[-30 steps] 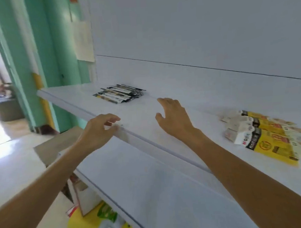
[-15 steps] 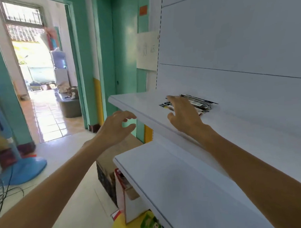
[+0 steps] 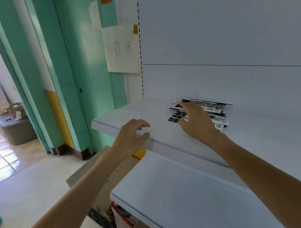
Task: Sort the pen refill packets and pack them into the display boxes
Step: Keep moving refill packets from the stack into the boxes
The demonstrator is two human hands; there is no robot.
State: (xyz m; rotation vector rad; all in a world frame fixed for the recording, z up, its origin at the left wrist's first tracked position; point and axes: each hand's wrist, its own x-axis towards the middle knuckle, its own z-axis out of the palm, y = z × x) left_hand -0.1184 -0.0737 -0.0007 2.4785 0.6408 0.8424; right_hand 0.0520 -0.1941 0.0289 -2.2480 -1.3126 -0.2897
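Note:
A loose pile of black-and-white pen refill packets [image 3: 214, 110] lies near the back of the upper white shelf [image 3: 122, 115], toward its left end. My right hand [image 3: 195, 122] lies over the left part of the pile with fingers spread and fairly straight, hiding several packets. My left hand [image 3: 131, 135] hovers at the shelf's front edge, fingers loosely curled, holding nothing. No display box is in view.
A lower white shelf [image 3: 176, 191] juts out below. A cardboard box [image 3: 97, 177] and bags stand on the floor beneath. A handwritten paper sign [image 3: 122, 49] hangs on the green wall; a doorway opens at the left.
My view has swung left, and the yellow boxes seen earlier are out of sight. My right hand has travelled left along the shelf onto the packet pile. My left hand followed along the shelf edge.

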